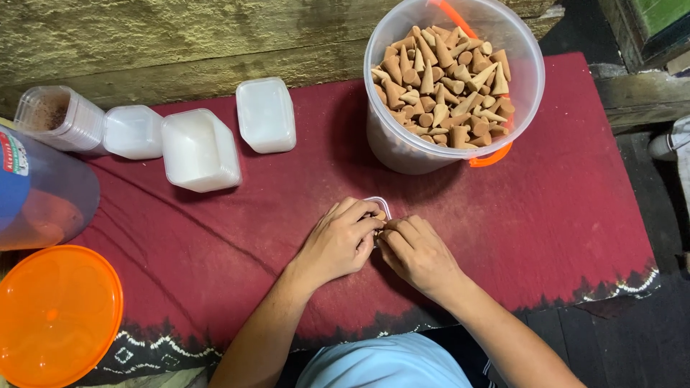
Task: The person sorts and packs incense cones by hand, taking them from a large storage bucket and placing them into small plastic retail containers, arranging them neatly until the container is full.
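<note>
My left hand (338, 241) and my right hand (419, 253) meet over a small clear plastic box (381, 204) on the red cloth (560, 215). Both hands cover most of the box; only its far rim shows. The fingers of each hand curl around it, and brown cone tips peek out between them. Just beyond stands a clear plastic bucket (388, 147) with an orange handle, filled with several brown incense cones (445, 86).
Small white plastic boxes (200, 151) and lids (266, 115) lie at the back left, beside a clear box of brown powder (57, 115). A large clear jar (36, 190) and an orange lid (54, 316) sit at the far left. A stone wall (180, 36) is behind.
</note>
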